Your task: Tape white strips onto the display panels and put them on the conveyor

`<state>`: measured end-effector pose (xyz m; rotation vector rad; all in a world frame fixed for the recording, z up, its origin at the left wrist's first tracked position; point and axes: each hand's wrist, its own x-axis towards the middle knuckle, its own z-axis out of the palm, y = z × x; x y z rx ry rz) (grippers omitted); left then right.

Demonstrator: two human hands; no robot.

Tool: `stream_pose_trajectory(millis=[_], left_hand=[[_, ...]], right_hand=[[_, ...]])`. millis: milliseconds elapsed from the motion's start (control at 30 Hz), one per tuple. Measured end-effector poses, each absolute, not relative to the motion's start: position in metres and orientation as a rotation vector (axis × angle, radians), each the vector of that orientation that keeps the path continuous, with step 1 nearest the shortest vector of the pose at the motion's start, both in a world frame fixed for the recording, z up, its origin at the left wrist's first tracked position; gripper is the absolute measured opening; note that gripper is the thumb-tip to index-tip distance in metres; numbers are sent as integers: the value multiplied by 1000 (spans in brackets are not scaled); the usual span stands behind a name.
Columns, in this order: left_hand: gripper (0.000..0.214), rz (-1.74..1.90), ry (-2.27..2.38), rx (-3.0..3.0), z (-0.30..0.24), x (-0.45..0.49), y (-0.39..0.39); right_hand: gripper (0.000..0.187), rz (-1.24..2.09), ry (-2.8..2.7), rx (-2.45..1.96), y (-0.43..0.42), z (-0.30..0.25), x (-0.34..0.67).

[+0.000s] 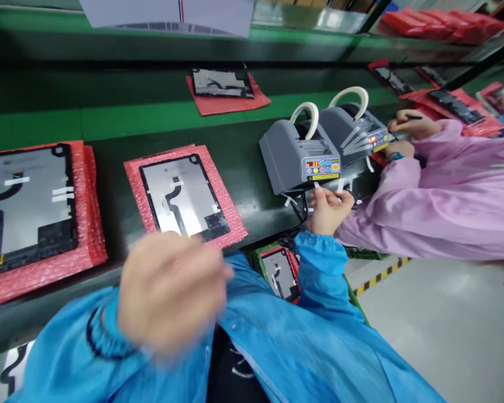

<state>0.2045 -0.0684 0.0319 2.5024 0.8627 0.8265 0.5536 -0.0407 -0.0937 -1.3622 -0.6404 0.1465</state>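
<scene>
My left hand (pixel 172 296) is raised in front of my body, smeared by motion, with its fingers looking curled; whether it holds anything does not show. Just beyond it, a flat display panel (pixel 178 196) with a silver back, black frame and dark ribbon cable lies on pink bubble wrap (pixel 231 218). My right hand (pixel 331 211) is at the front of a grey tape dispenser (pixel 294 162), fingers pinched at a white strip of tape (pixel 317 186). A second white strip (pixel 340 186) stands up by the same fingers.
Another tape dispenser (pixel 353 131) stands beside the first. To the right, a co-worker's pink sleeves (pixel 437 196) reach to the bench. More panels (pixel 29 201) lie on stacked pink wrap at left and on a pink sheet (pixel 235 105) behind. A crate (pixel 260 260) below holds panels.
</scene>
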Motion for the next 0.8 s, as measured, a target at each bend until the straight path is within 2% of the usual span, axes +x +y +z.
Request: stream_pose_trajectory(millis=[100, 367, 467, 633, 800], left_hand=[[13, 808, 880, 2476, 8, 233, -9], [17, 651, 810, 2277, -26, 271, 43], [16, 581, 887, 2246, -31, 268, 47], [19, 663, 1126, 2027, -41, 258, 52], [16, 657, 1143, 1910, -46, 256, 56]], right_hand=[[51, 188, -804, -1346, -48, -79, 534], [46, 900, -1257, -1317, -30, -53, 454], [46, 985, -1362, -1309, -13, -52, 444], [47, 1038, -1317, -1288, 7, -55, 444], [47, 1153, -1252, -1201, 19, -61, 441]])
